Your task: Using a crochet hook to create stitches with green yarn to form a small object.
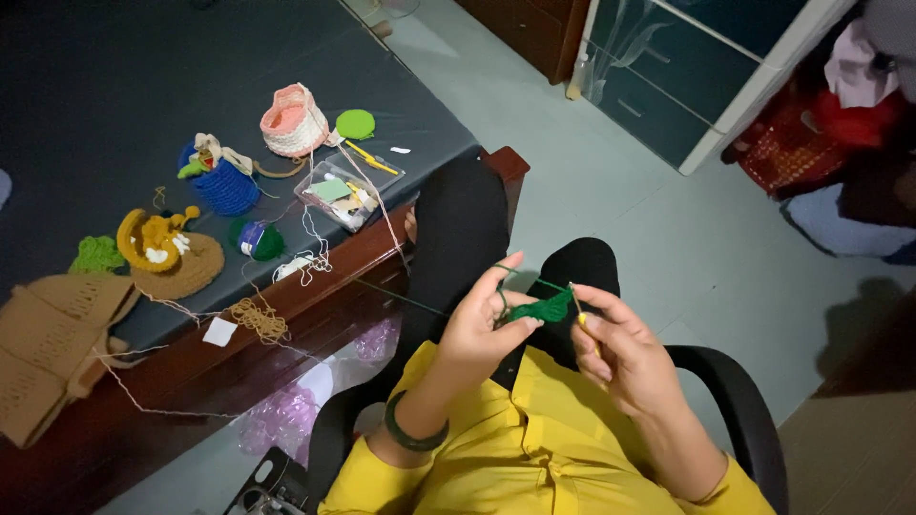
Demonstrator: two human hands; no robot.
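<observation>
Yellow sleeves (534, 448) fill the bottom of the view, and from them both hands rise over the person's lap. Her left hand (482, 319), with a dark green bangle (412, 436) on the wrist, pinches a small green crochet piece (542, 307) between thumb and fingers, one finger lifted with a strand of green yarn (401, 298) running over it and off toward the bed. Her right hand (625, 348) is closed around a yellow-handled crochet hook (578, 310), thumb and forefinger pressed on the handle, its tip at the edge of the green piece. Both hands hover above black-clad knees, in front of the black arm of a chair (739, 401).

To the left stands a bed with a dark sheet (114, 76) and a wooden edge (286, 324). On it lie finished pieces (quite a little collection): a pink and white crocheted basket (294, 122), a blue one (224, 186), a flat green disc (355, 124), a tan round piece with a yellow figure (172, 253), a light green scrap (95, 253) and a large tan crocheted panel (48, 353). A clear plastic tray (343, 195) of small bits sits near the basket, and a ball of dark green yarn (258, 238) rests just beside loose cream thread (301, 262).
</observation>
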